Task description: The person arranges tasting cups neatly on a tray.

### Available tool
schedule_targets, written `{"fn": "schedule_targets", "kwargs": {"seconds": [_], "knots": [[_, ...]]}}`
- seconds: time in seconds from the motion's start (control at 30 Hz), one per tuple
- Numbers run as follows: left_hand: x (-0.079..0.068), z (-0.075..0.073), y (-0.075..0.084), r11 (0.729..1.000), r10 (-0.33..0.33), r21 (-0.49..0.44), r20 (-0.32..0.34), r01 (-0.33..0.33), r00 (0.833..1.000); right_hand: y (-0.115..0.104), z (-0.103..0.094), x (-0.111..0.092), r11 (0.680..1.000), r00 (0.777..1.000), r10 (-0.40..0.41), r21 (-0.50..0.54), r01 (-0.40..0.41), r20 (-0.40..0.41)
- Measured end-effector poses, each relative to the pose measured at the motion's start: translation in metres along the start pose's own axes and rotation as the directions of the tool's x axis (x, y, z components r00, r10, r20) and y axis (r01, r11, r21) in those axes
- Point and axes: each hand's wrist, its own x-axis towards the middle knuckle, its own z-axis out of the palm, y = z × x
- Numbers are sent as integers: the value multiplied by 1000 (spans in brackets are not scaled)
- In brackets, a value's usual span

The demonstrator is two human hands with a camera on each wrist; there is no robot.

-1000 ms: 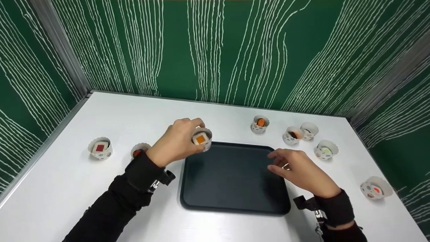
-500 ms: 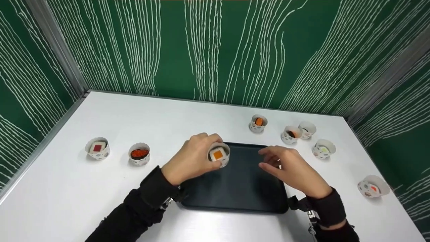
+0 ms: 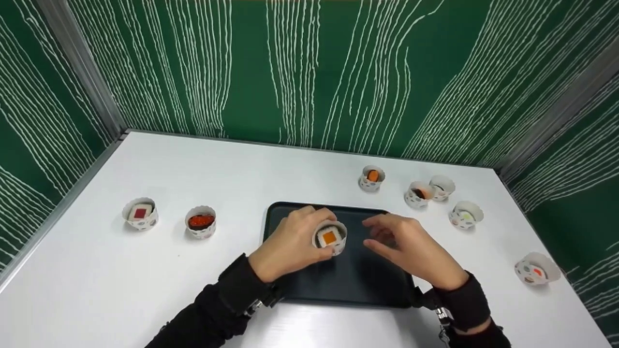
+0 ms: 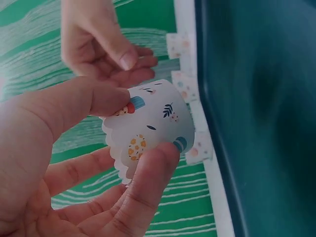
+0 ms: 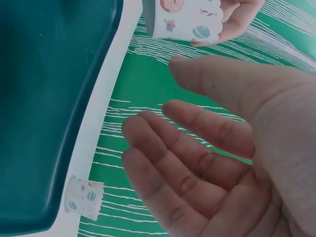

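My left hand [image 3: 300,241] pinches a scalloped paper baking cup [image 4: 148,123] between thumb and fingers, over the dark tray [image 3: 382,290]. Inside the cup, in the head view, lies a white sushi piece [image 3: 329,237] with an orange square centre. To the right my right hand [image 3: 406,246] hovers over the tray's right part, its fingers loosely bent with nothing between them. In the right wrist view its fingers [image 5: 187,182] spread apart, and the held cup shows beyond its thumb.
Paper cups with sushi stand left of the tray: one with a red square [image 3: 140,213], one with red roe [image 3: 201,222]. Behind and right are several more, including an orange-topped one [image 3: 372,178], a pair touching [image 3: 417,195] and one at the right edge [image 3: 537,268].
My left hand has carried the cup right and towards me, from the tray's back left corner to over its middle. The right hand has shifted slightly left.
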Motion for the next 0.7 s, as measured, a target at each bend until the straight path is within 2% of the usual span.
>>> {"fn": "schedule_targets", "kwargs": {"seconds": [0.37, 0.7], "knots": [[-2, 10, -2, 998, 65, -16, -14, -66, 998, -4, 6, 1, 999, 999, -38, -24, 38, -2], [-3, 15, 2, 995, 86, -48, -22, -87, 996, -7, 10, 2, 998, 998, -58, -6, 57, -6]]}}
